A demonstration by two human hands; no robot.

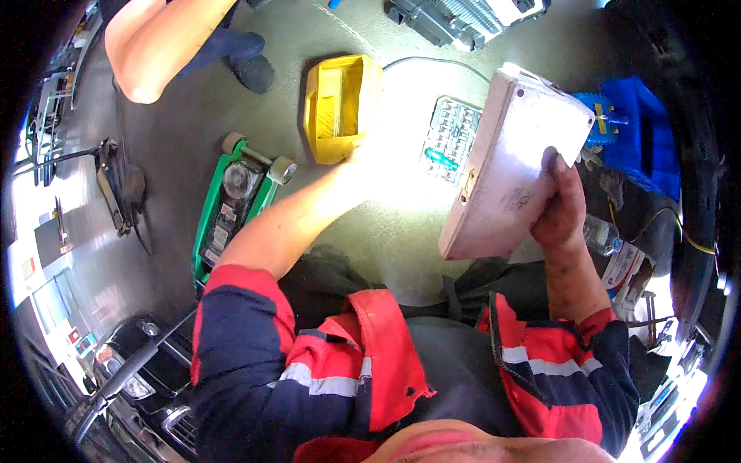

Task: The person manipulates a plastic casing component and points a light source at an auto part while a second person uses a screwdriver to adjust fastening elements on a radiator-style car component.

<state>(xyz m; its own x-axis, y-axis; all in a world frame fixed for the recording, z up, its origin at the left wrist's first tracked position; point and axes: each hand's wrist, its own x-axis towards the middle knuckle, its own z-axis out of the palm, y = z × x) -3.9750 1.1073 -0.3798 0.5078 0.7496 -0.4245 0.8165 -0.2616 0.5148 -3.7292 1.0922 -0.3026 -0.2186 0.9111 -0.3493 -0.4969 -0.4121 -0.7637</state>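
Observation:
In my right hand (562,202) is a flat, pale, scuffed case (521,170) with small fittings along its side, held tilted upright by its right edge. The thumb lies on its broad face; the other fingers are mostly hidden. My left hand (361,176) reaches forward by the near end of a yellow open container (340,108). Glare washes out its fingers, so their hold cannot be made out. Left of the case lies a tray of small metal pieces (454,127), resembling a socket set, with a green-handled tool (441,159) across it.
A green floor jack (214,204) stands left of my forearm. Blue bins (637,135) and a clear bottle (600,234) are at the right. Another person's arm (158,46) and shoe (253,73) show at the upper left. A dark cable (436,60) crosses the floor.

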